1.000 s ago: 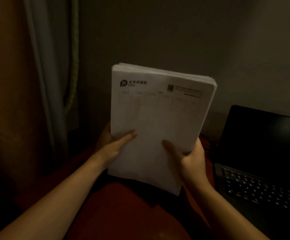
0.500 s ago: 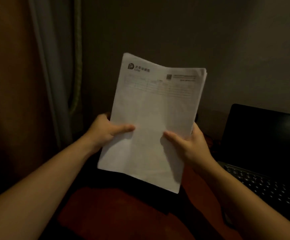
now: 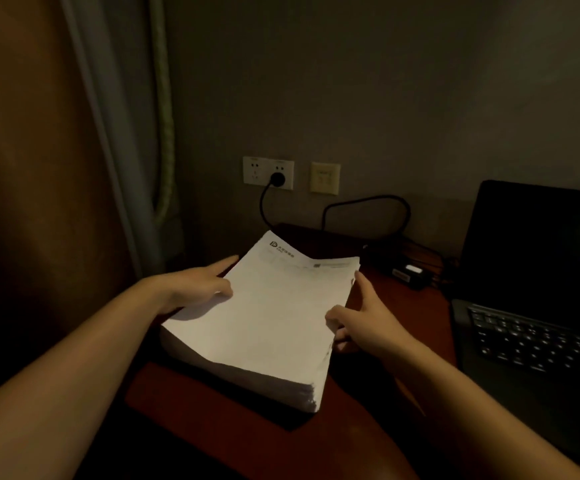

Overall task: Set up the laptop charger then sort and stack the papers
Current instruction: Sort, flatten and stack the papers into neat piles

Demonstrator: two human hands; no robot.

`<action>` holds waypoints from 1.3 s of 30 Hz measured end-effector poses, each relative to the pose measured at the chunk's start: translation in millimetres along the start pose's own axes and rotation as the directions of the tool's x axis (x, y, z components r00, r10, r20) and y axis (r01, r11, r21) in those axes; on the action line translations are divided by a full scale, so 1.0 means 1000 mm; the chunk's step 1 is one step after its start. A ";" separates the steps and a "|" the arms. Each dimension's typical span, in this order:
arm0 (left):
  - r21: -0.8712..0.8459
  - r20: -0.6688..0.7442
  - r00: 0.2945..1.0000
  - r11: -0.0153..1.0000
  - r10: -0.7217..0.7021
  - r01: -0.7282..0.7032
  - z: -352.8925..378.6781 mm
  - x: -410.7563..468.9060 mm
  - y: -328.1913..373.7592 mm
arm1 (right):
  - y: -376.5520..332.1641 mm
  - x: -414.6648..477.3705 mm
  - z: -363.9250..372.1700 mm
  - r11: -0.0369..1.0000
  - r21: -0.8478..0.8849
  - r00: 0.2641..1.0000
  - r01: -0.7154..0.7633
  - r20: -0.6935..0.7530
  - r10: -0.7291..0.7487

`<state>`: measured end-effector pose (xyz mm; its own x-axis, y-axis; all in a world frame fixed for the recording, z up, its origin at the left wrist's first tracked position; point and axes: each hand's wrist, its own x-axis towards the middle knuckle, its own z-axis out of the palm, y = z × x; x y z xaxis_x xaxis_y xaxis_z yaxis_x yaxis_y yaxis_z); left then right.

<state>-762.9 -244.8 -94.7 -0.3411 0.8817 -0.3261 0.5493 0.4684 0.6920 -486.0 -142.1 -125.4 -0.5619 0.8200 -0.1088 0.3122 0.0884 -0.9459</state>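
Note:
A thick stack of white printed papers (image 3: 264, 323) lies nearly flat on the red-brown desk (image 3: 219, 420), its header end toward the wall. My left hand (image 3: 195, 289) holds the stack's left edge, thumb on the top sheet. My right hand (image 3: 361, 320) holds the right edge, thumb on top and forefinger stretched along the side. The charger's black plug (image 3: 277, 180) sits in the white wall socket (image 3: 255, 171). Its cable loops down to the black power brick (image 3: 404, 270) behind the papers. An open black laptop (image 3: 538, 327) stands at the right, screen dark.
A second, yellowish wall plate (image 3: 324, 178) is right of the socket. A curtain (image 3: 115, 150) hangs at the left beside the desk's edge. The wall runs close behind the desk. The charger cable (image 3: 368, 202) arches over the desk's back part.
The stack was held upright in front of me in both hands. It has come down and forward onto the desk and now lies flat. My view tilted down, so the socket and charger show.

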 end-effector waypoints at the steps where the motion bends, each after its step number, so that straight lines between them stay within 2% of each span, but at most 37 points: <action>1: 0.008 0.013 1.000 1.000 0.022 -0.023 -0.001 0.001 -0.003 | 0.000 0.000 0.000 1.000 -0.009 1.000 0.005 -0.003 -0.005; 11: 0.215 -0.041 0.999 0.977 0.017 -0.008 -0.019 0.036 0.005 | -0.010 0.042 0.011 0.995 -0.104 0.997 -0.005 -0.074 -0.002; 20: 0.279 -0.075 0.996 0.960 0.046 -0.023 -0.034 0.069 0.006 | -0.011 0.066 0.026 0.956 -0.270 0.977 0.119 -0.139 -0.161; 25: 0.287 -0.078 0.995 0.957 0.070 -0.044 -0.037 0.080 -0.001 | -0.018 0.075 0.030 0.889 -0.444 0.977 0.113 -0.112 -0.180; 33: 0.282 -0.135 0.988 0.959 0.077 -0.036 -0.033 0.085 0.000 | -0.030 0.087 0.035 0.822 -0.564 0.994 0.077 -0.024 -0.110; 36: 0.325 -0.137 0.987 0.945 0.079 -0.031 -0.031 0.083 0.001 | -0.032 0.086 0.035 0.768 -0.637 0.996 0.064 -0.004 -0.086; 39: 0.358 -0.122 0.991 0.934 0.064 -0.016 -0.029 0.080 0.001 | -0.034 0.085 0.035 0.666 -0.744 0.998 0.055 0.031 -0.048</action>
<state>-811.9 -175.3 -102.2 -0.3955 0.8963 -0.2004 0.7915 0.4433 0.4207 -571.5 -95.2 -113.8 -0.5995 0.7970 -0.0732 0.7469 0.5243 -0.4090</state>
